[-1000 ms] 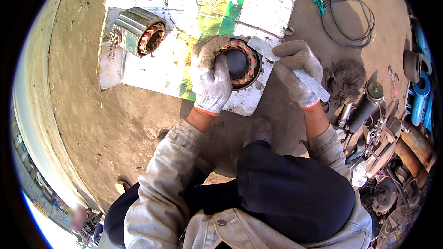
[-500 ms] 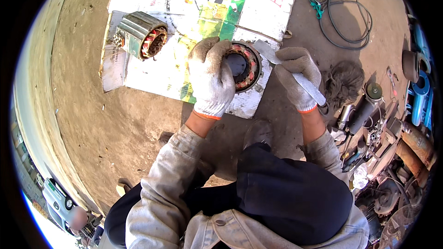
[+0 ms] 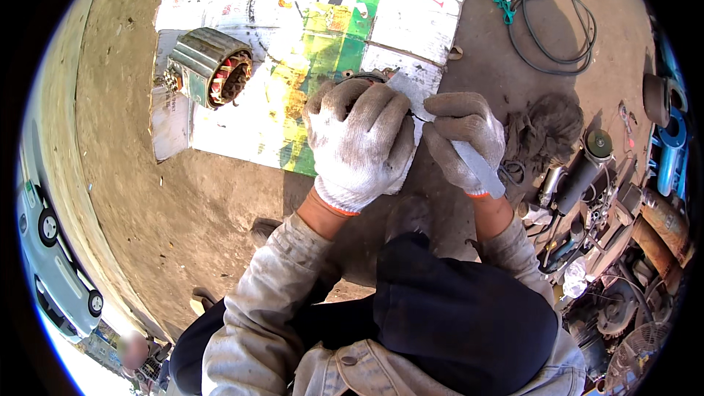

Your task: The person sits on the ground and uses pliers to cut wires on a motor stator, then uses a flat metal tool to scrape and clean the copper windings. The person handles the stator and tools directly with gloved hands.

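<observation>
My left hand (image 3: 359,136), in a white knitted glove soiled brown at the fingers, is curled over a round motor stator (image 3: 370,75). The hand hides most of it; only the far rim shows. My right hand (image 3: 466,139), gloved alike, is closed round a flat grey metal blade (image 3: 480,166). One end of the blade sticks out past the fingertips to the stator's right rim; whether it touches cannot be made out. The other end lies across the palm towards the wrist. Under the stator is a flattened printed cardboard sheet (image 3: 235,136).
A second stator (image 3: 198,66) with red-wrapped windings lies on its side at the cardboard's left. To the right are a coiled cable (image 3: 557,66), a dark rag (image 3: 546,128), an angle grinder (image 3: 579,180) and heaped scrap parts (image 3: 620,308). A vehicle (image 3: 59,264) stands far left.
My left hand has shifted right and spread over the stator, covering the windings and bore that showed before. The blade remains in my right hand, which has moved slightly. The view has shifted a little.
</observation>
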{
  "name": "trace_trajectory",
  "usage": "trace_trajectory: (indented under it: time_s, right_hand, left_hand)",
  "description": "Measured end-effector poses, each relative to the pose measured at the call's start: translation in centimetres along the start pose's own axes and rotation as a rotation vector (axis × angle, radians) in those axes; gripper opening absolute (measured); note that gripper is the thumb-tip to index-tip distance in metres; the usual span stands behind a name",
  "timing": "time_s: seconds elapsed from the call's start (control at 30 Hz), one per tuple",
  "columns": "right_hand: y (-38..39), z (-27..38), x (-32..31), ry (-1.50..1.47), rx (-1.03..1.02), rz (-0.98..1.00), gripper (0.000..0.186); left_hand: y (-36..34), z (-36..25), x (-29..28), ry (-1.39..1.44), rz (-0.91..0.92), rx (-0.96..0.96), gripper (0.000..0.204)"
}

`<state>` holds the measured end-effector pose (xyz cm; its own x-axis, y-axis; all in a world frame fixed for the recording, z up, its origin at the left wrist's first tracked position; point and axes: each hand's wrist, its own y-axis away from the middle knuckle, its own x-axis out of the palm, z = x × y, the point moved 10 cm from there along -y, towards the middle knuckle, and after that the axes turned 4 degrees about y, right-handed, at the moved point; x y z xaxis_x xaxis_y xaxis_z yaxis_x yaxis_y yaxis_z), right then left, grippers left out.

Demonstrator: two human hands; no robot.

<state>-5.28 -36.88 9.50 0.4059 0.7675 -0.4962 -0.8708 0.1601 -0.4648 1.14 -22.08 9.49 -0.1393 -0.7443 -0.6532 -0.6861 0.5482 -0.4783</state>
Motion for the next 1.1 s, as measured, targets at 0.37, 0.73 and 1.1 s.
trace_trajectory:
  time_s: [0.37, 0.73, 1.1]
  right_hand:
    - [-1.6, -2.8, 2.0, -0.157, 0.088, -0.037, 0.024]
    - [0.1, -2.7, -0.6, -0.135, 0.119, 0.009, 0.026]
    - [-2.4, -3.8, 0.1, -0.205, 0.075, 0.057, 0.022]
  left_hand:
    - [0.6, -0.2, 0.1, -0.103, 0.021, 0.003, 0.036]
    - [0.5, -0.2, 0.1, -0.089, -0.023, 0.025, 0.035]
    - [0.6, -0.3, 0.2, -0.097, -0.031, 0.029, 0.035]
